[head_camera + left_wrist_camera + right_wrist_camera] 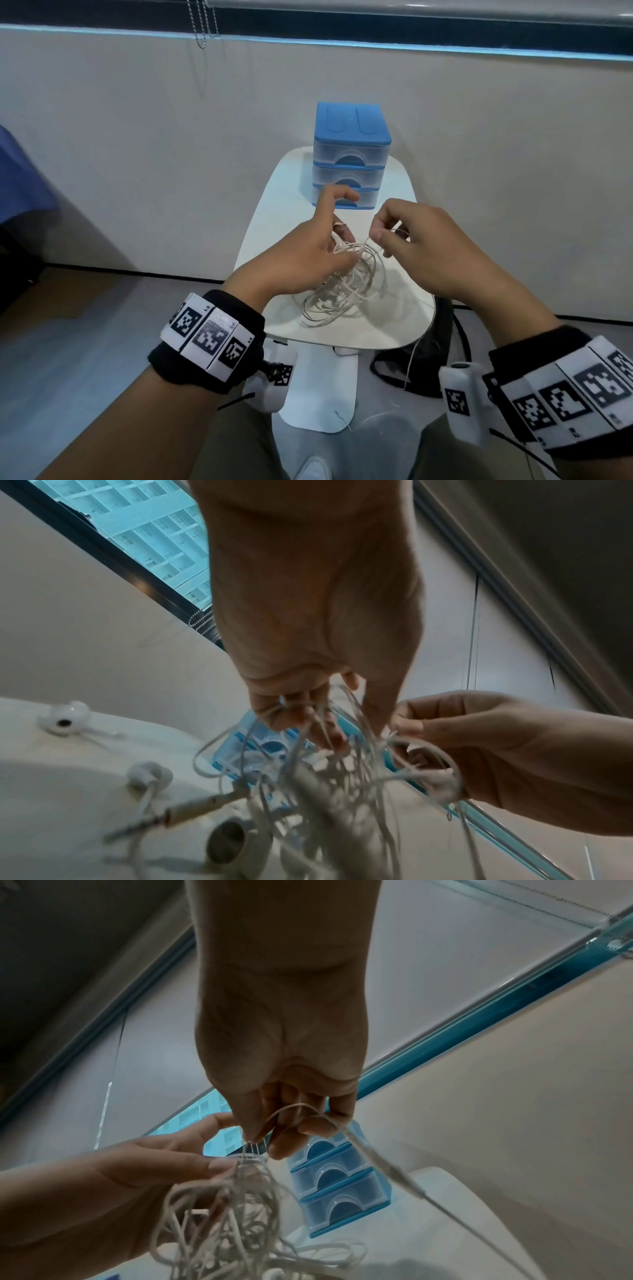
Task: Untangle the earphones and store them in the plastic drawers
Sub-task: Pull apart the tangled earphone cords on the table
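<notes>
Earphones hang tangled just above the bench, bundle held in the left hand, right hand pinching one strand beside it, drawers shut beyond.

White earphones tangled, lifted above table; blue-lidded 3-tier plastic drawers behind, all closed.
</notes>
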The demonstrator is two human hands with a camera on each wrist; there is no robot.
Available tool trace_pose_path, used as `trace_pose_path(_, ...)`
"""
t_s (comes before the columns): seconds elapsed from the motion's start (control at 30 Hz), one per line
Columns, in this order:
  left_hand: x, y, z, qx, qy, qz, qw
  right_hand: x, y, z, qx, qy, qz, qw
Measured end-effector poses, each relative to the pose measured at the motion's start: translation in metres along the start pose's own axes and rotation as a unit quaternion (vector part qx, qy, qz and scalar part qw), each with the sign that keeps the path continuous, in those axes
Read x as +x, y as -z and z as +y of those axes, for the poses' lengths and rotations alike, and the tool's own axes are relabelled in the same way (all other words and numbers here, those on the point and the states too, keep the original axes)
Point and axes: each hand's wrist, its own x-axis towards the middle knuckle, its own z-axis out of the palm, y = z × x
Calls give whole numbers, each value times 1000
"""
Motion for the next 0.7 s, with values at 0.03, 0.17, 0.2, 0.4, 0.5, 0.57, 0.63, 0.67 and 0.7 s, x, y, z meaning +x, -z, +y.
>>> trace_pose_path(0.03, 0, 0, 0, 8, -6, -17, 1000, 1, 0, -3, 12, 0, 9, 1000)
trace_pose_path(0.17, 6, -3, -5, 83, -19, -21, 996, 3, 6, -15, 69, -8, 86, 994)
trace_pose_path(0.2, 8, -4, -7, 88, -18, -18, 996, 4, 10, -17, 90, -10, 121, 989)
trace_pose_path(0.4, 10, -1, -10, 96, -8, 9, 995, 3, 40, -27, 356, -14, 248, 901)
trace_pose_path(0.5, 13, 2, -6, 87, -14, 27, 996, -2, 48, -25, 460, -27, 231, 857)
trace_pose_path(0.57, 13, 4, -5, 81, -21, 39, 996, -7, 52, -19, 507, -60, 200, 836)
trace_pose_path(0.63, 14, 4, -6, 88, -31, 43, 995, -11, 57, -11, 501, -111, 146, 846)
trace_pose_path(0.67, 14, 3, -6, 94, -34, 44, 994, -12, 59, -7, 476, -130, 109, 863)
trace_pose_path(0.7, 15, 3, -6, 100, -35, 43, 993, -13, 59, -5, 441, -141, 69, 884)
